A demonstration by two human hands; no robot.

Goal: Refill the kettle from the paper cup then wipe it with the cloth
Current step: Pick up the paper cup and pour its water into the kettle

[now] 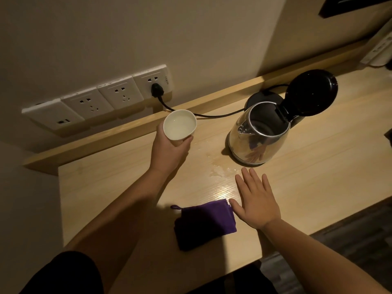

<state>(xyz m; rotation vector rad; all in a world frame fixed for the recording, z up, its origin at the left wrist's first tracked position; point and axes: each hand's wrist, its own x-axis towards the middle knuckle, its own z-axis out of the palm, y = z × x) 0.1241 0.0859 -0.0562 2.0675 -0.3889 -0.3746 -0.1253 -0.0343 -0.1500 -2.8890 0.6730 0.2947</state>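
I judge this a hotel or rented room. Evidence: a narrow pale wood desk (318,166) built against a plain beige wall (106,39), a row of wall sockets (95,100) above its ledge, and a small steel electric kettle (258,141) plugged in there.

L hand (171,149) holds paper cup (179,126) w/ water at 10 o'clock of open-lid kettle (259,132); R hand (256,203) flat beside purple cloth (204,223) on table (318,177).

Kettle (257,137) mirror-polished metal; lid (311,93) glossy, probably plastic; cloth (204,224) matt; table (318,177) smooth wood-grain
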